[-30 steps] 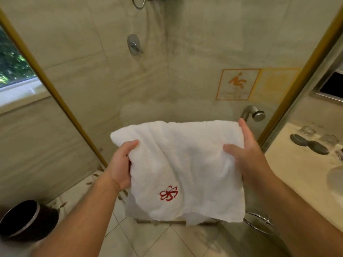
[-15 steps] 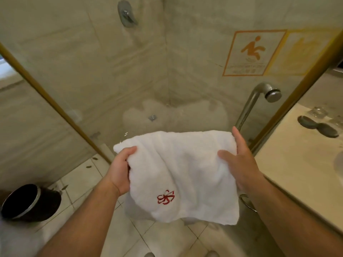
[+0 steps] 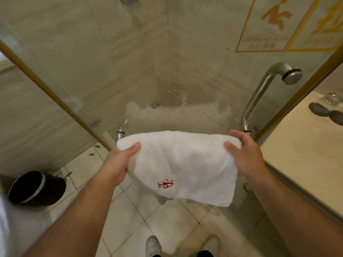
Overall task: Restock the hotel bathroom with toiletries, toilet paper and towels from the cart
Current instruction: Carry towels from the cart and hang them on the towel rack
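From the head camera we look down at a white hand towel held up between both hands, right in front of the glass shower door. Our left hand takes the towel's upper left corner: the thumb lies on the front and the fingers are hidden behind the cloth, so the grip is a pinch on the towel. Our right hand takes the upper right corner – thumb on the front, fingers curled over the top edge, again a pinching grip.

The towel's top edge runs level from a chrome fitting on the left to the foot of the curved chrome door handle on the right; we cannot tell whether it rests on a rail there. The cloth hangs down, and a red embroidered emblem shows near its lower left.

A black waste bin with a metal rim stands on the tiled floor to the left. To the right is the beige vanity surface, with two dark oval dishes at its far end. An orange slip-warning sign is up on the glass, and our white shoes show at the bottom edge.
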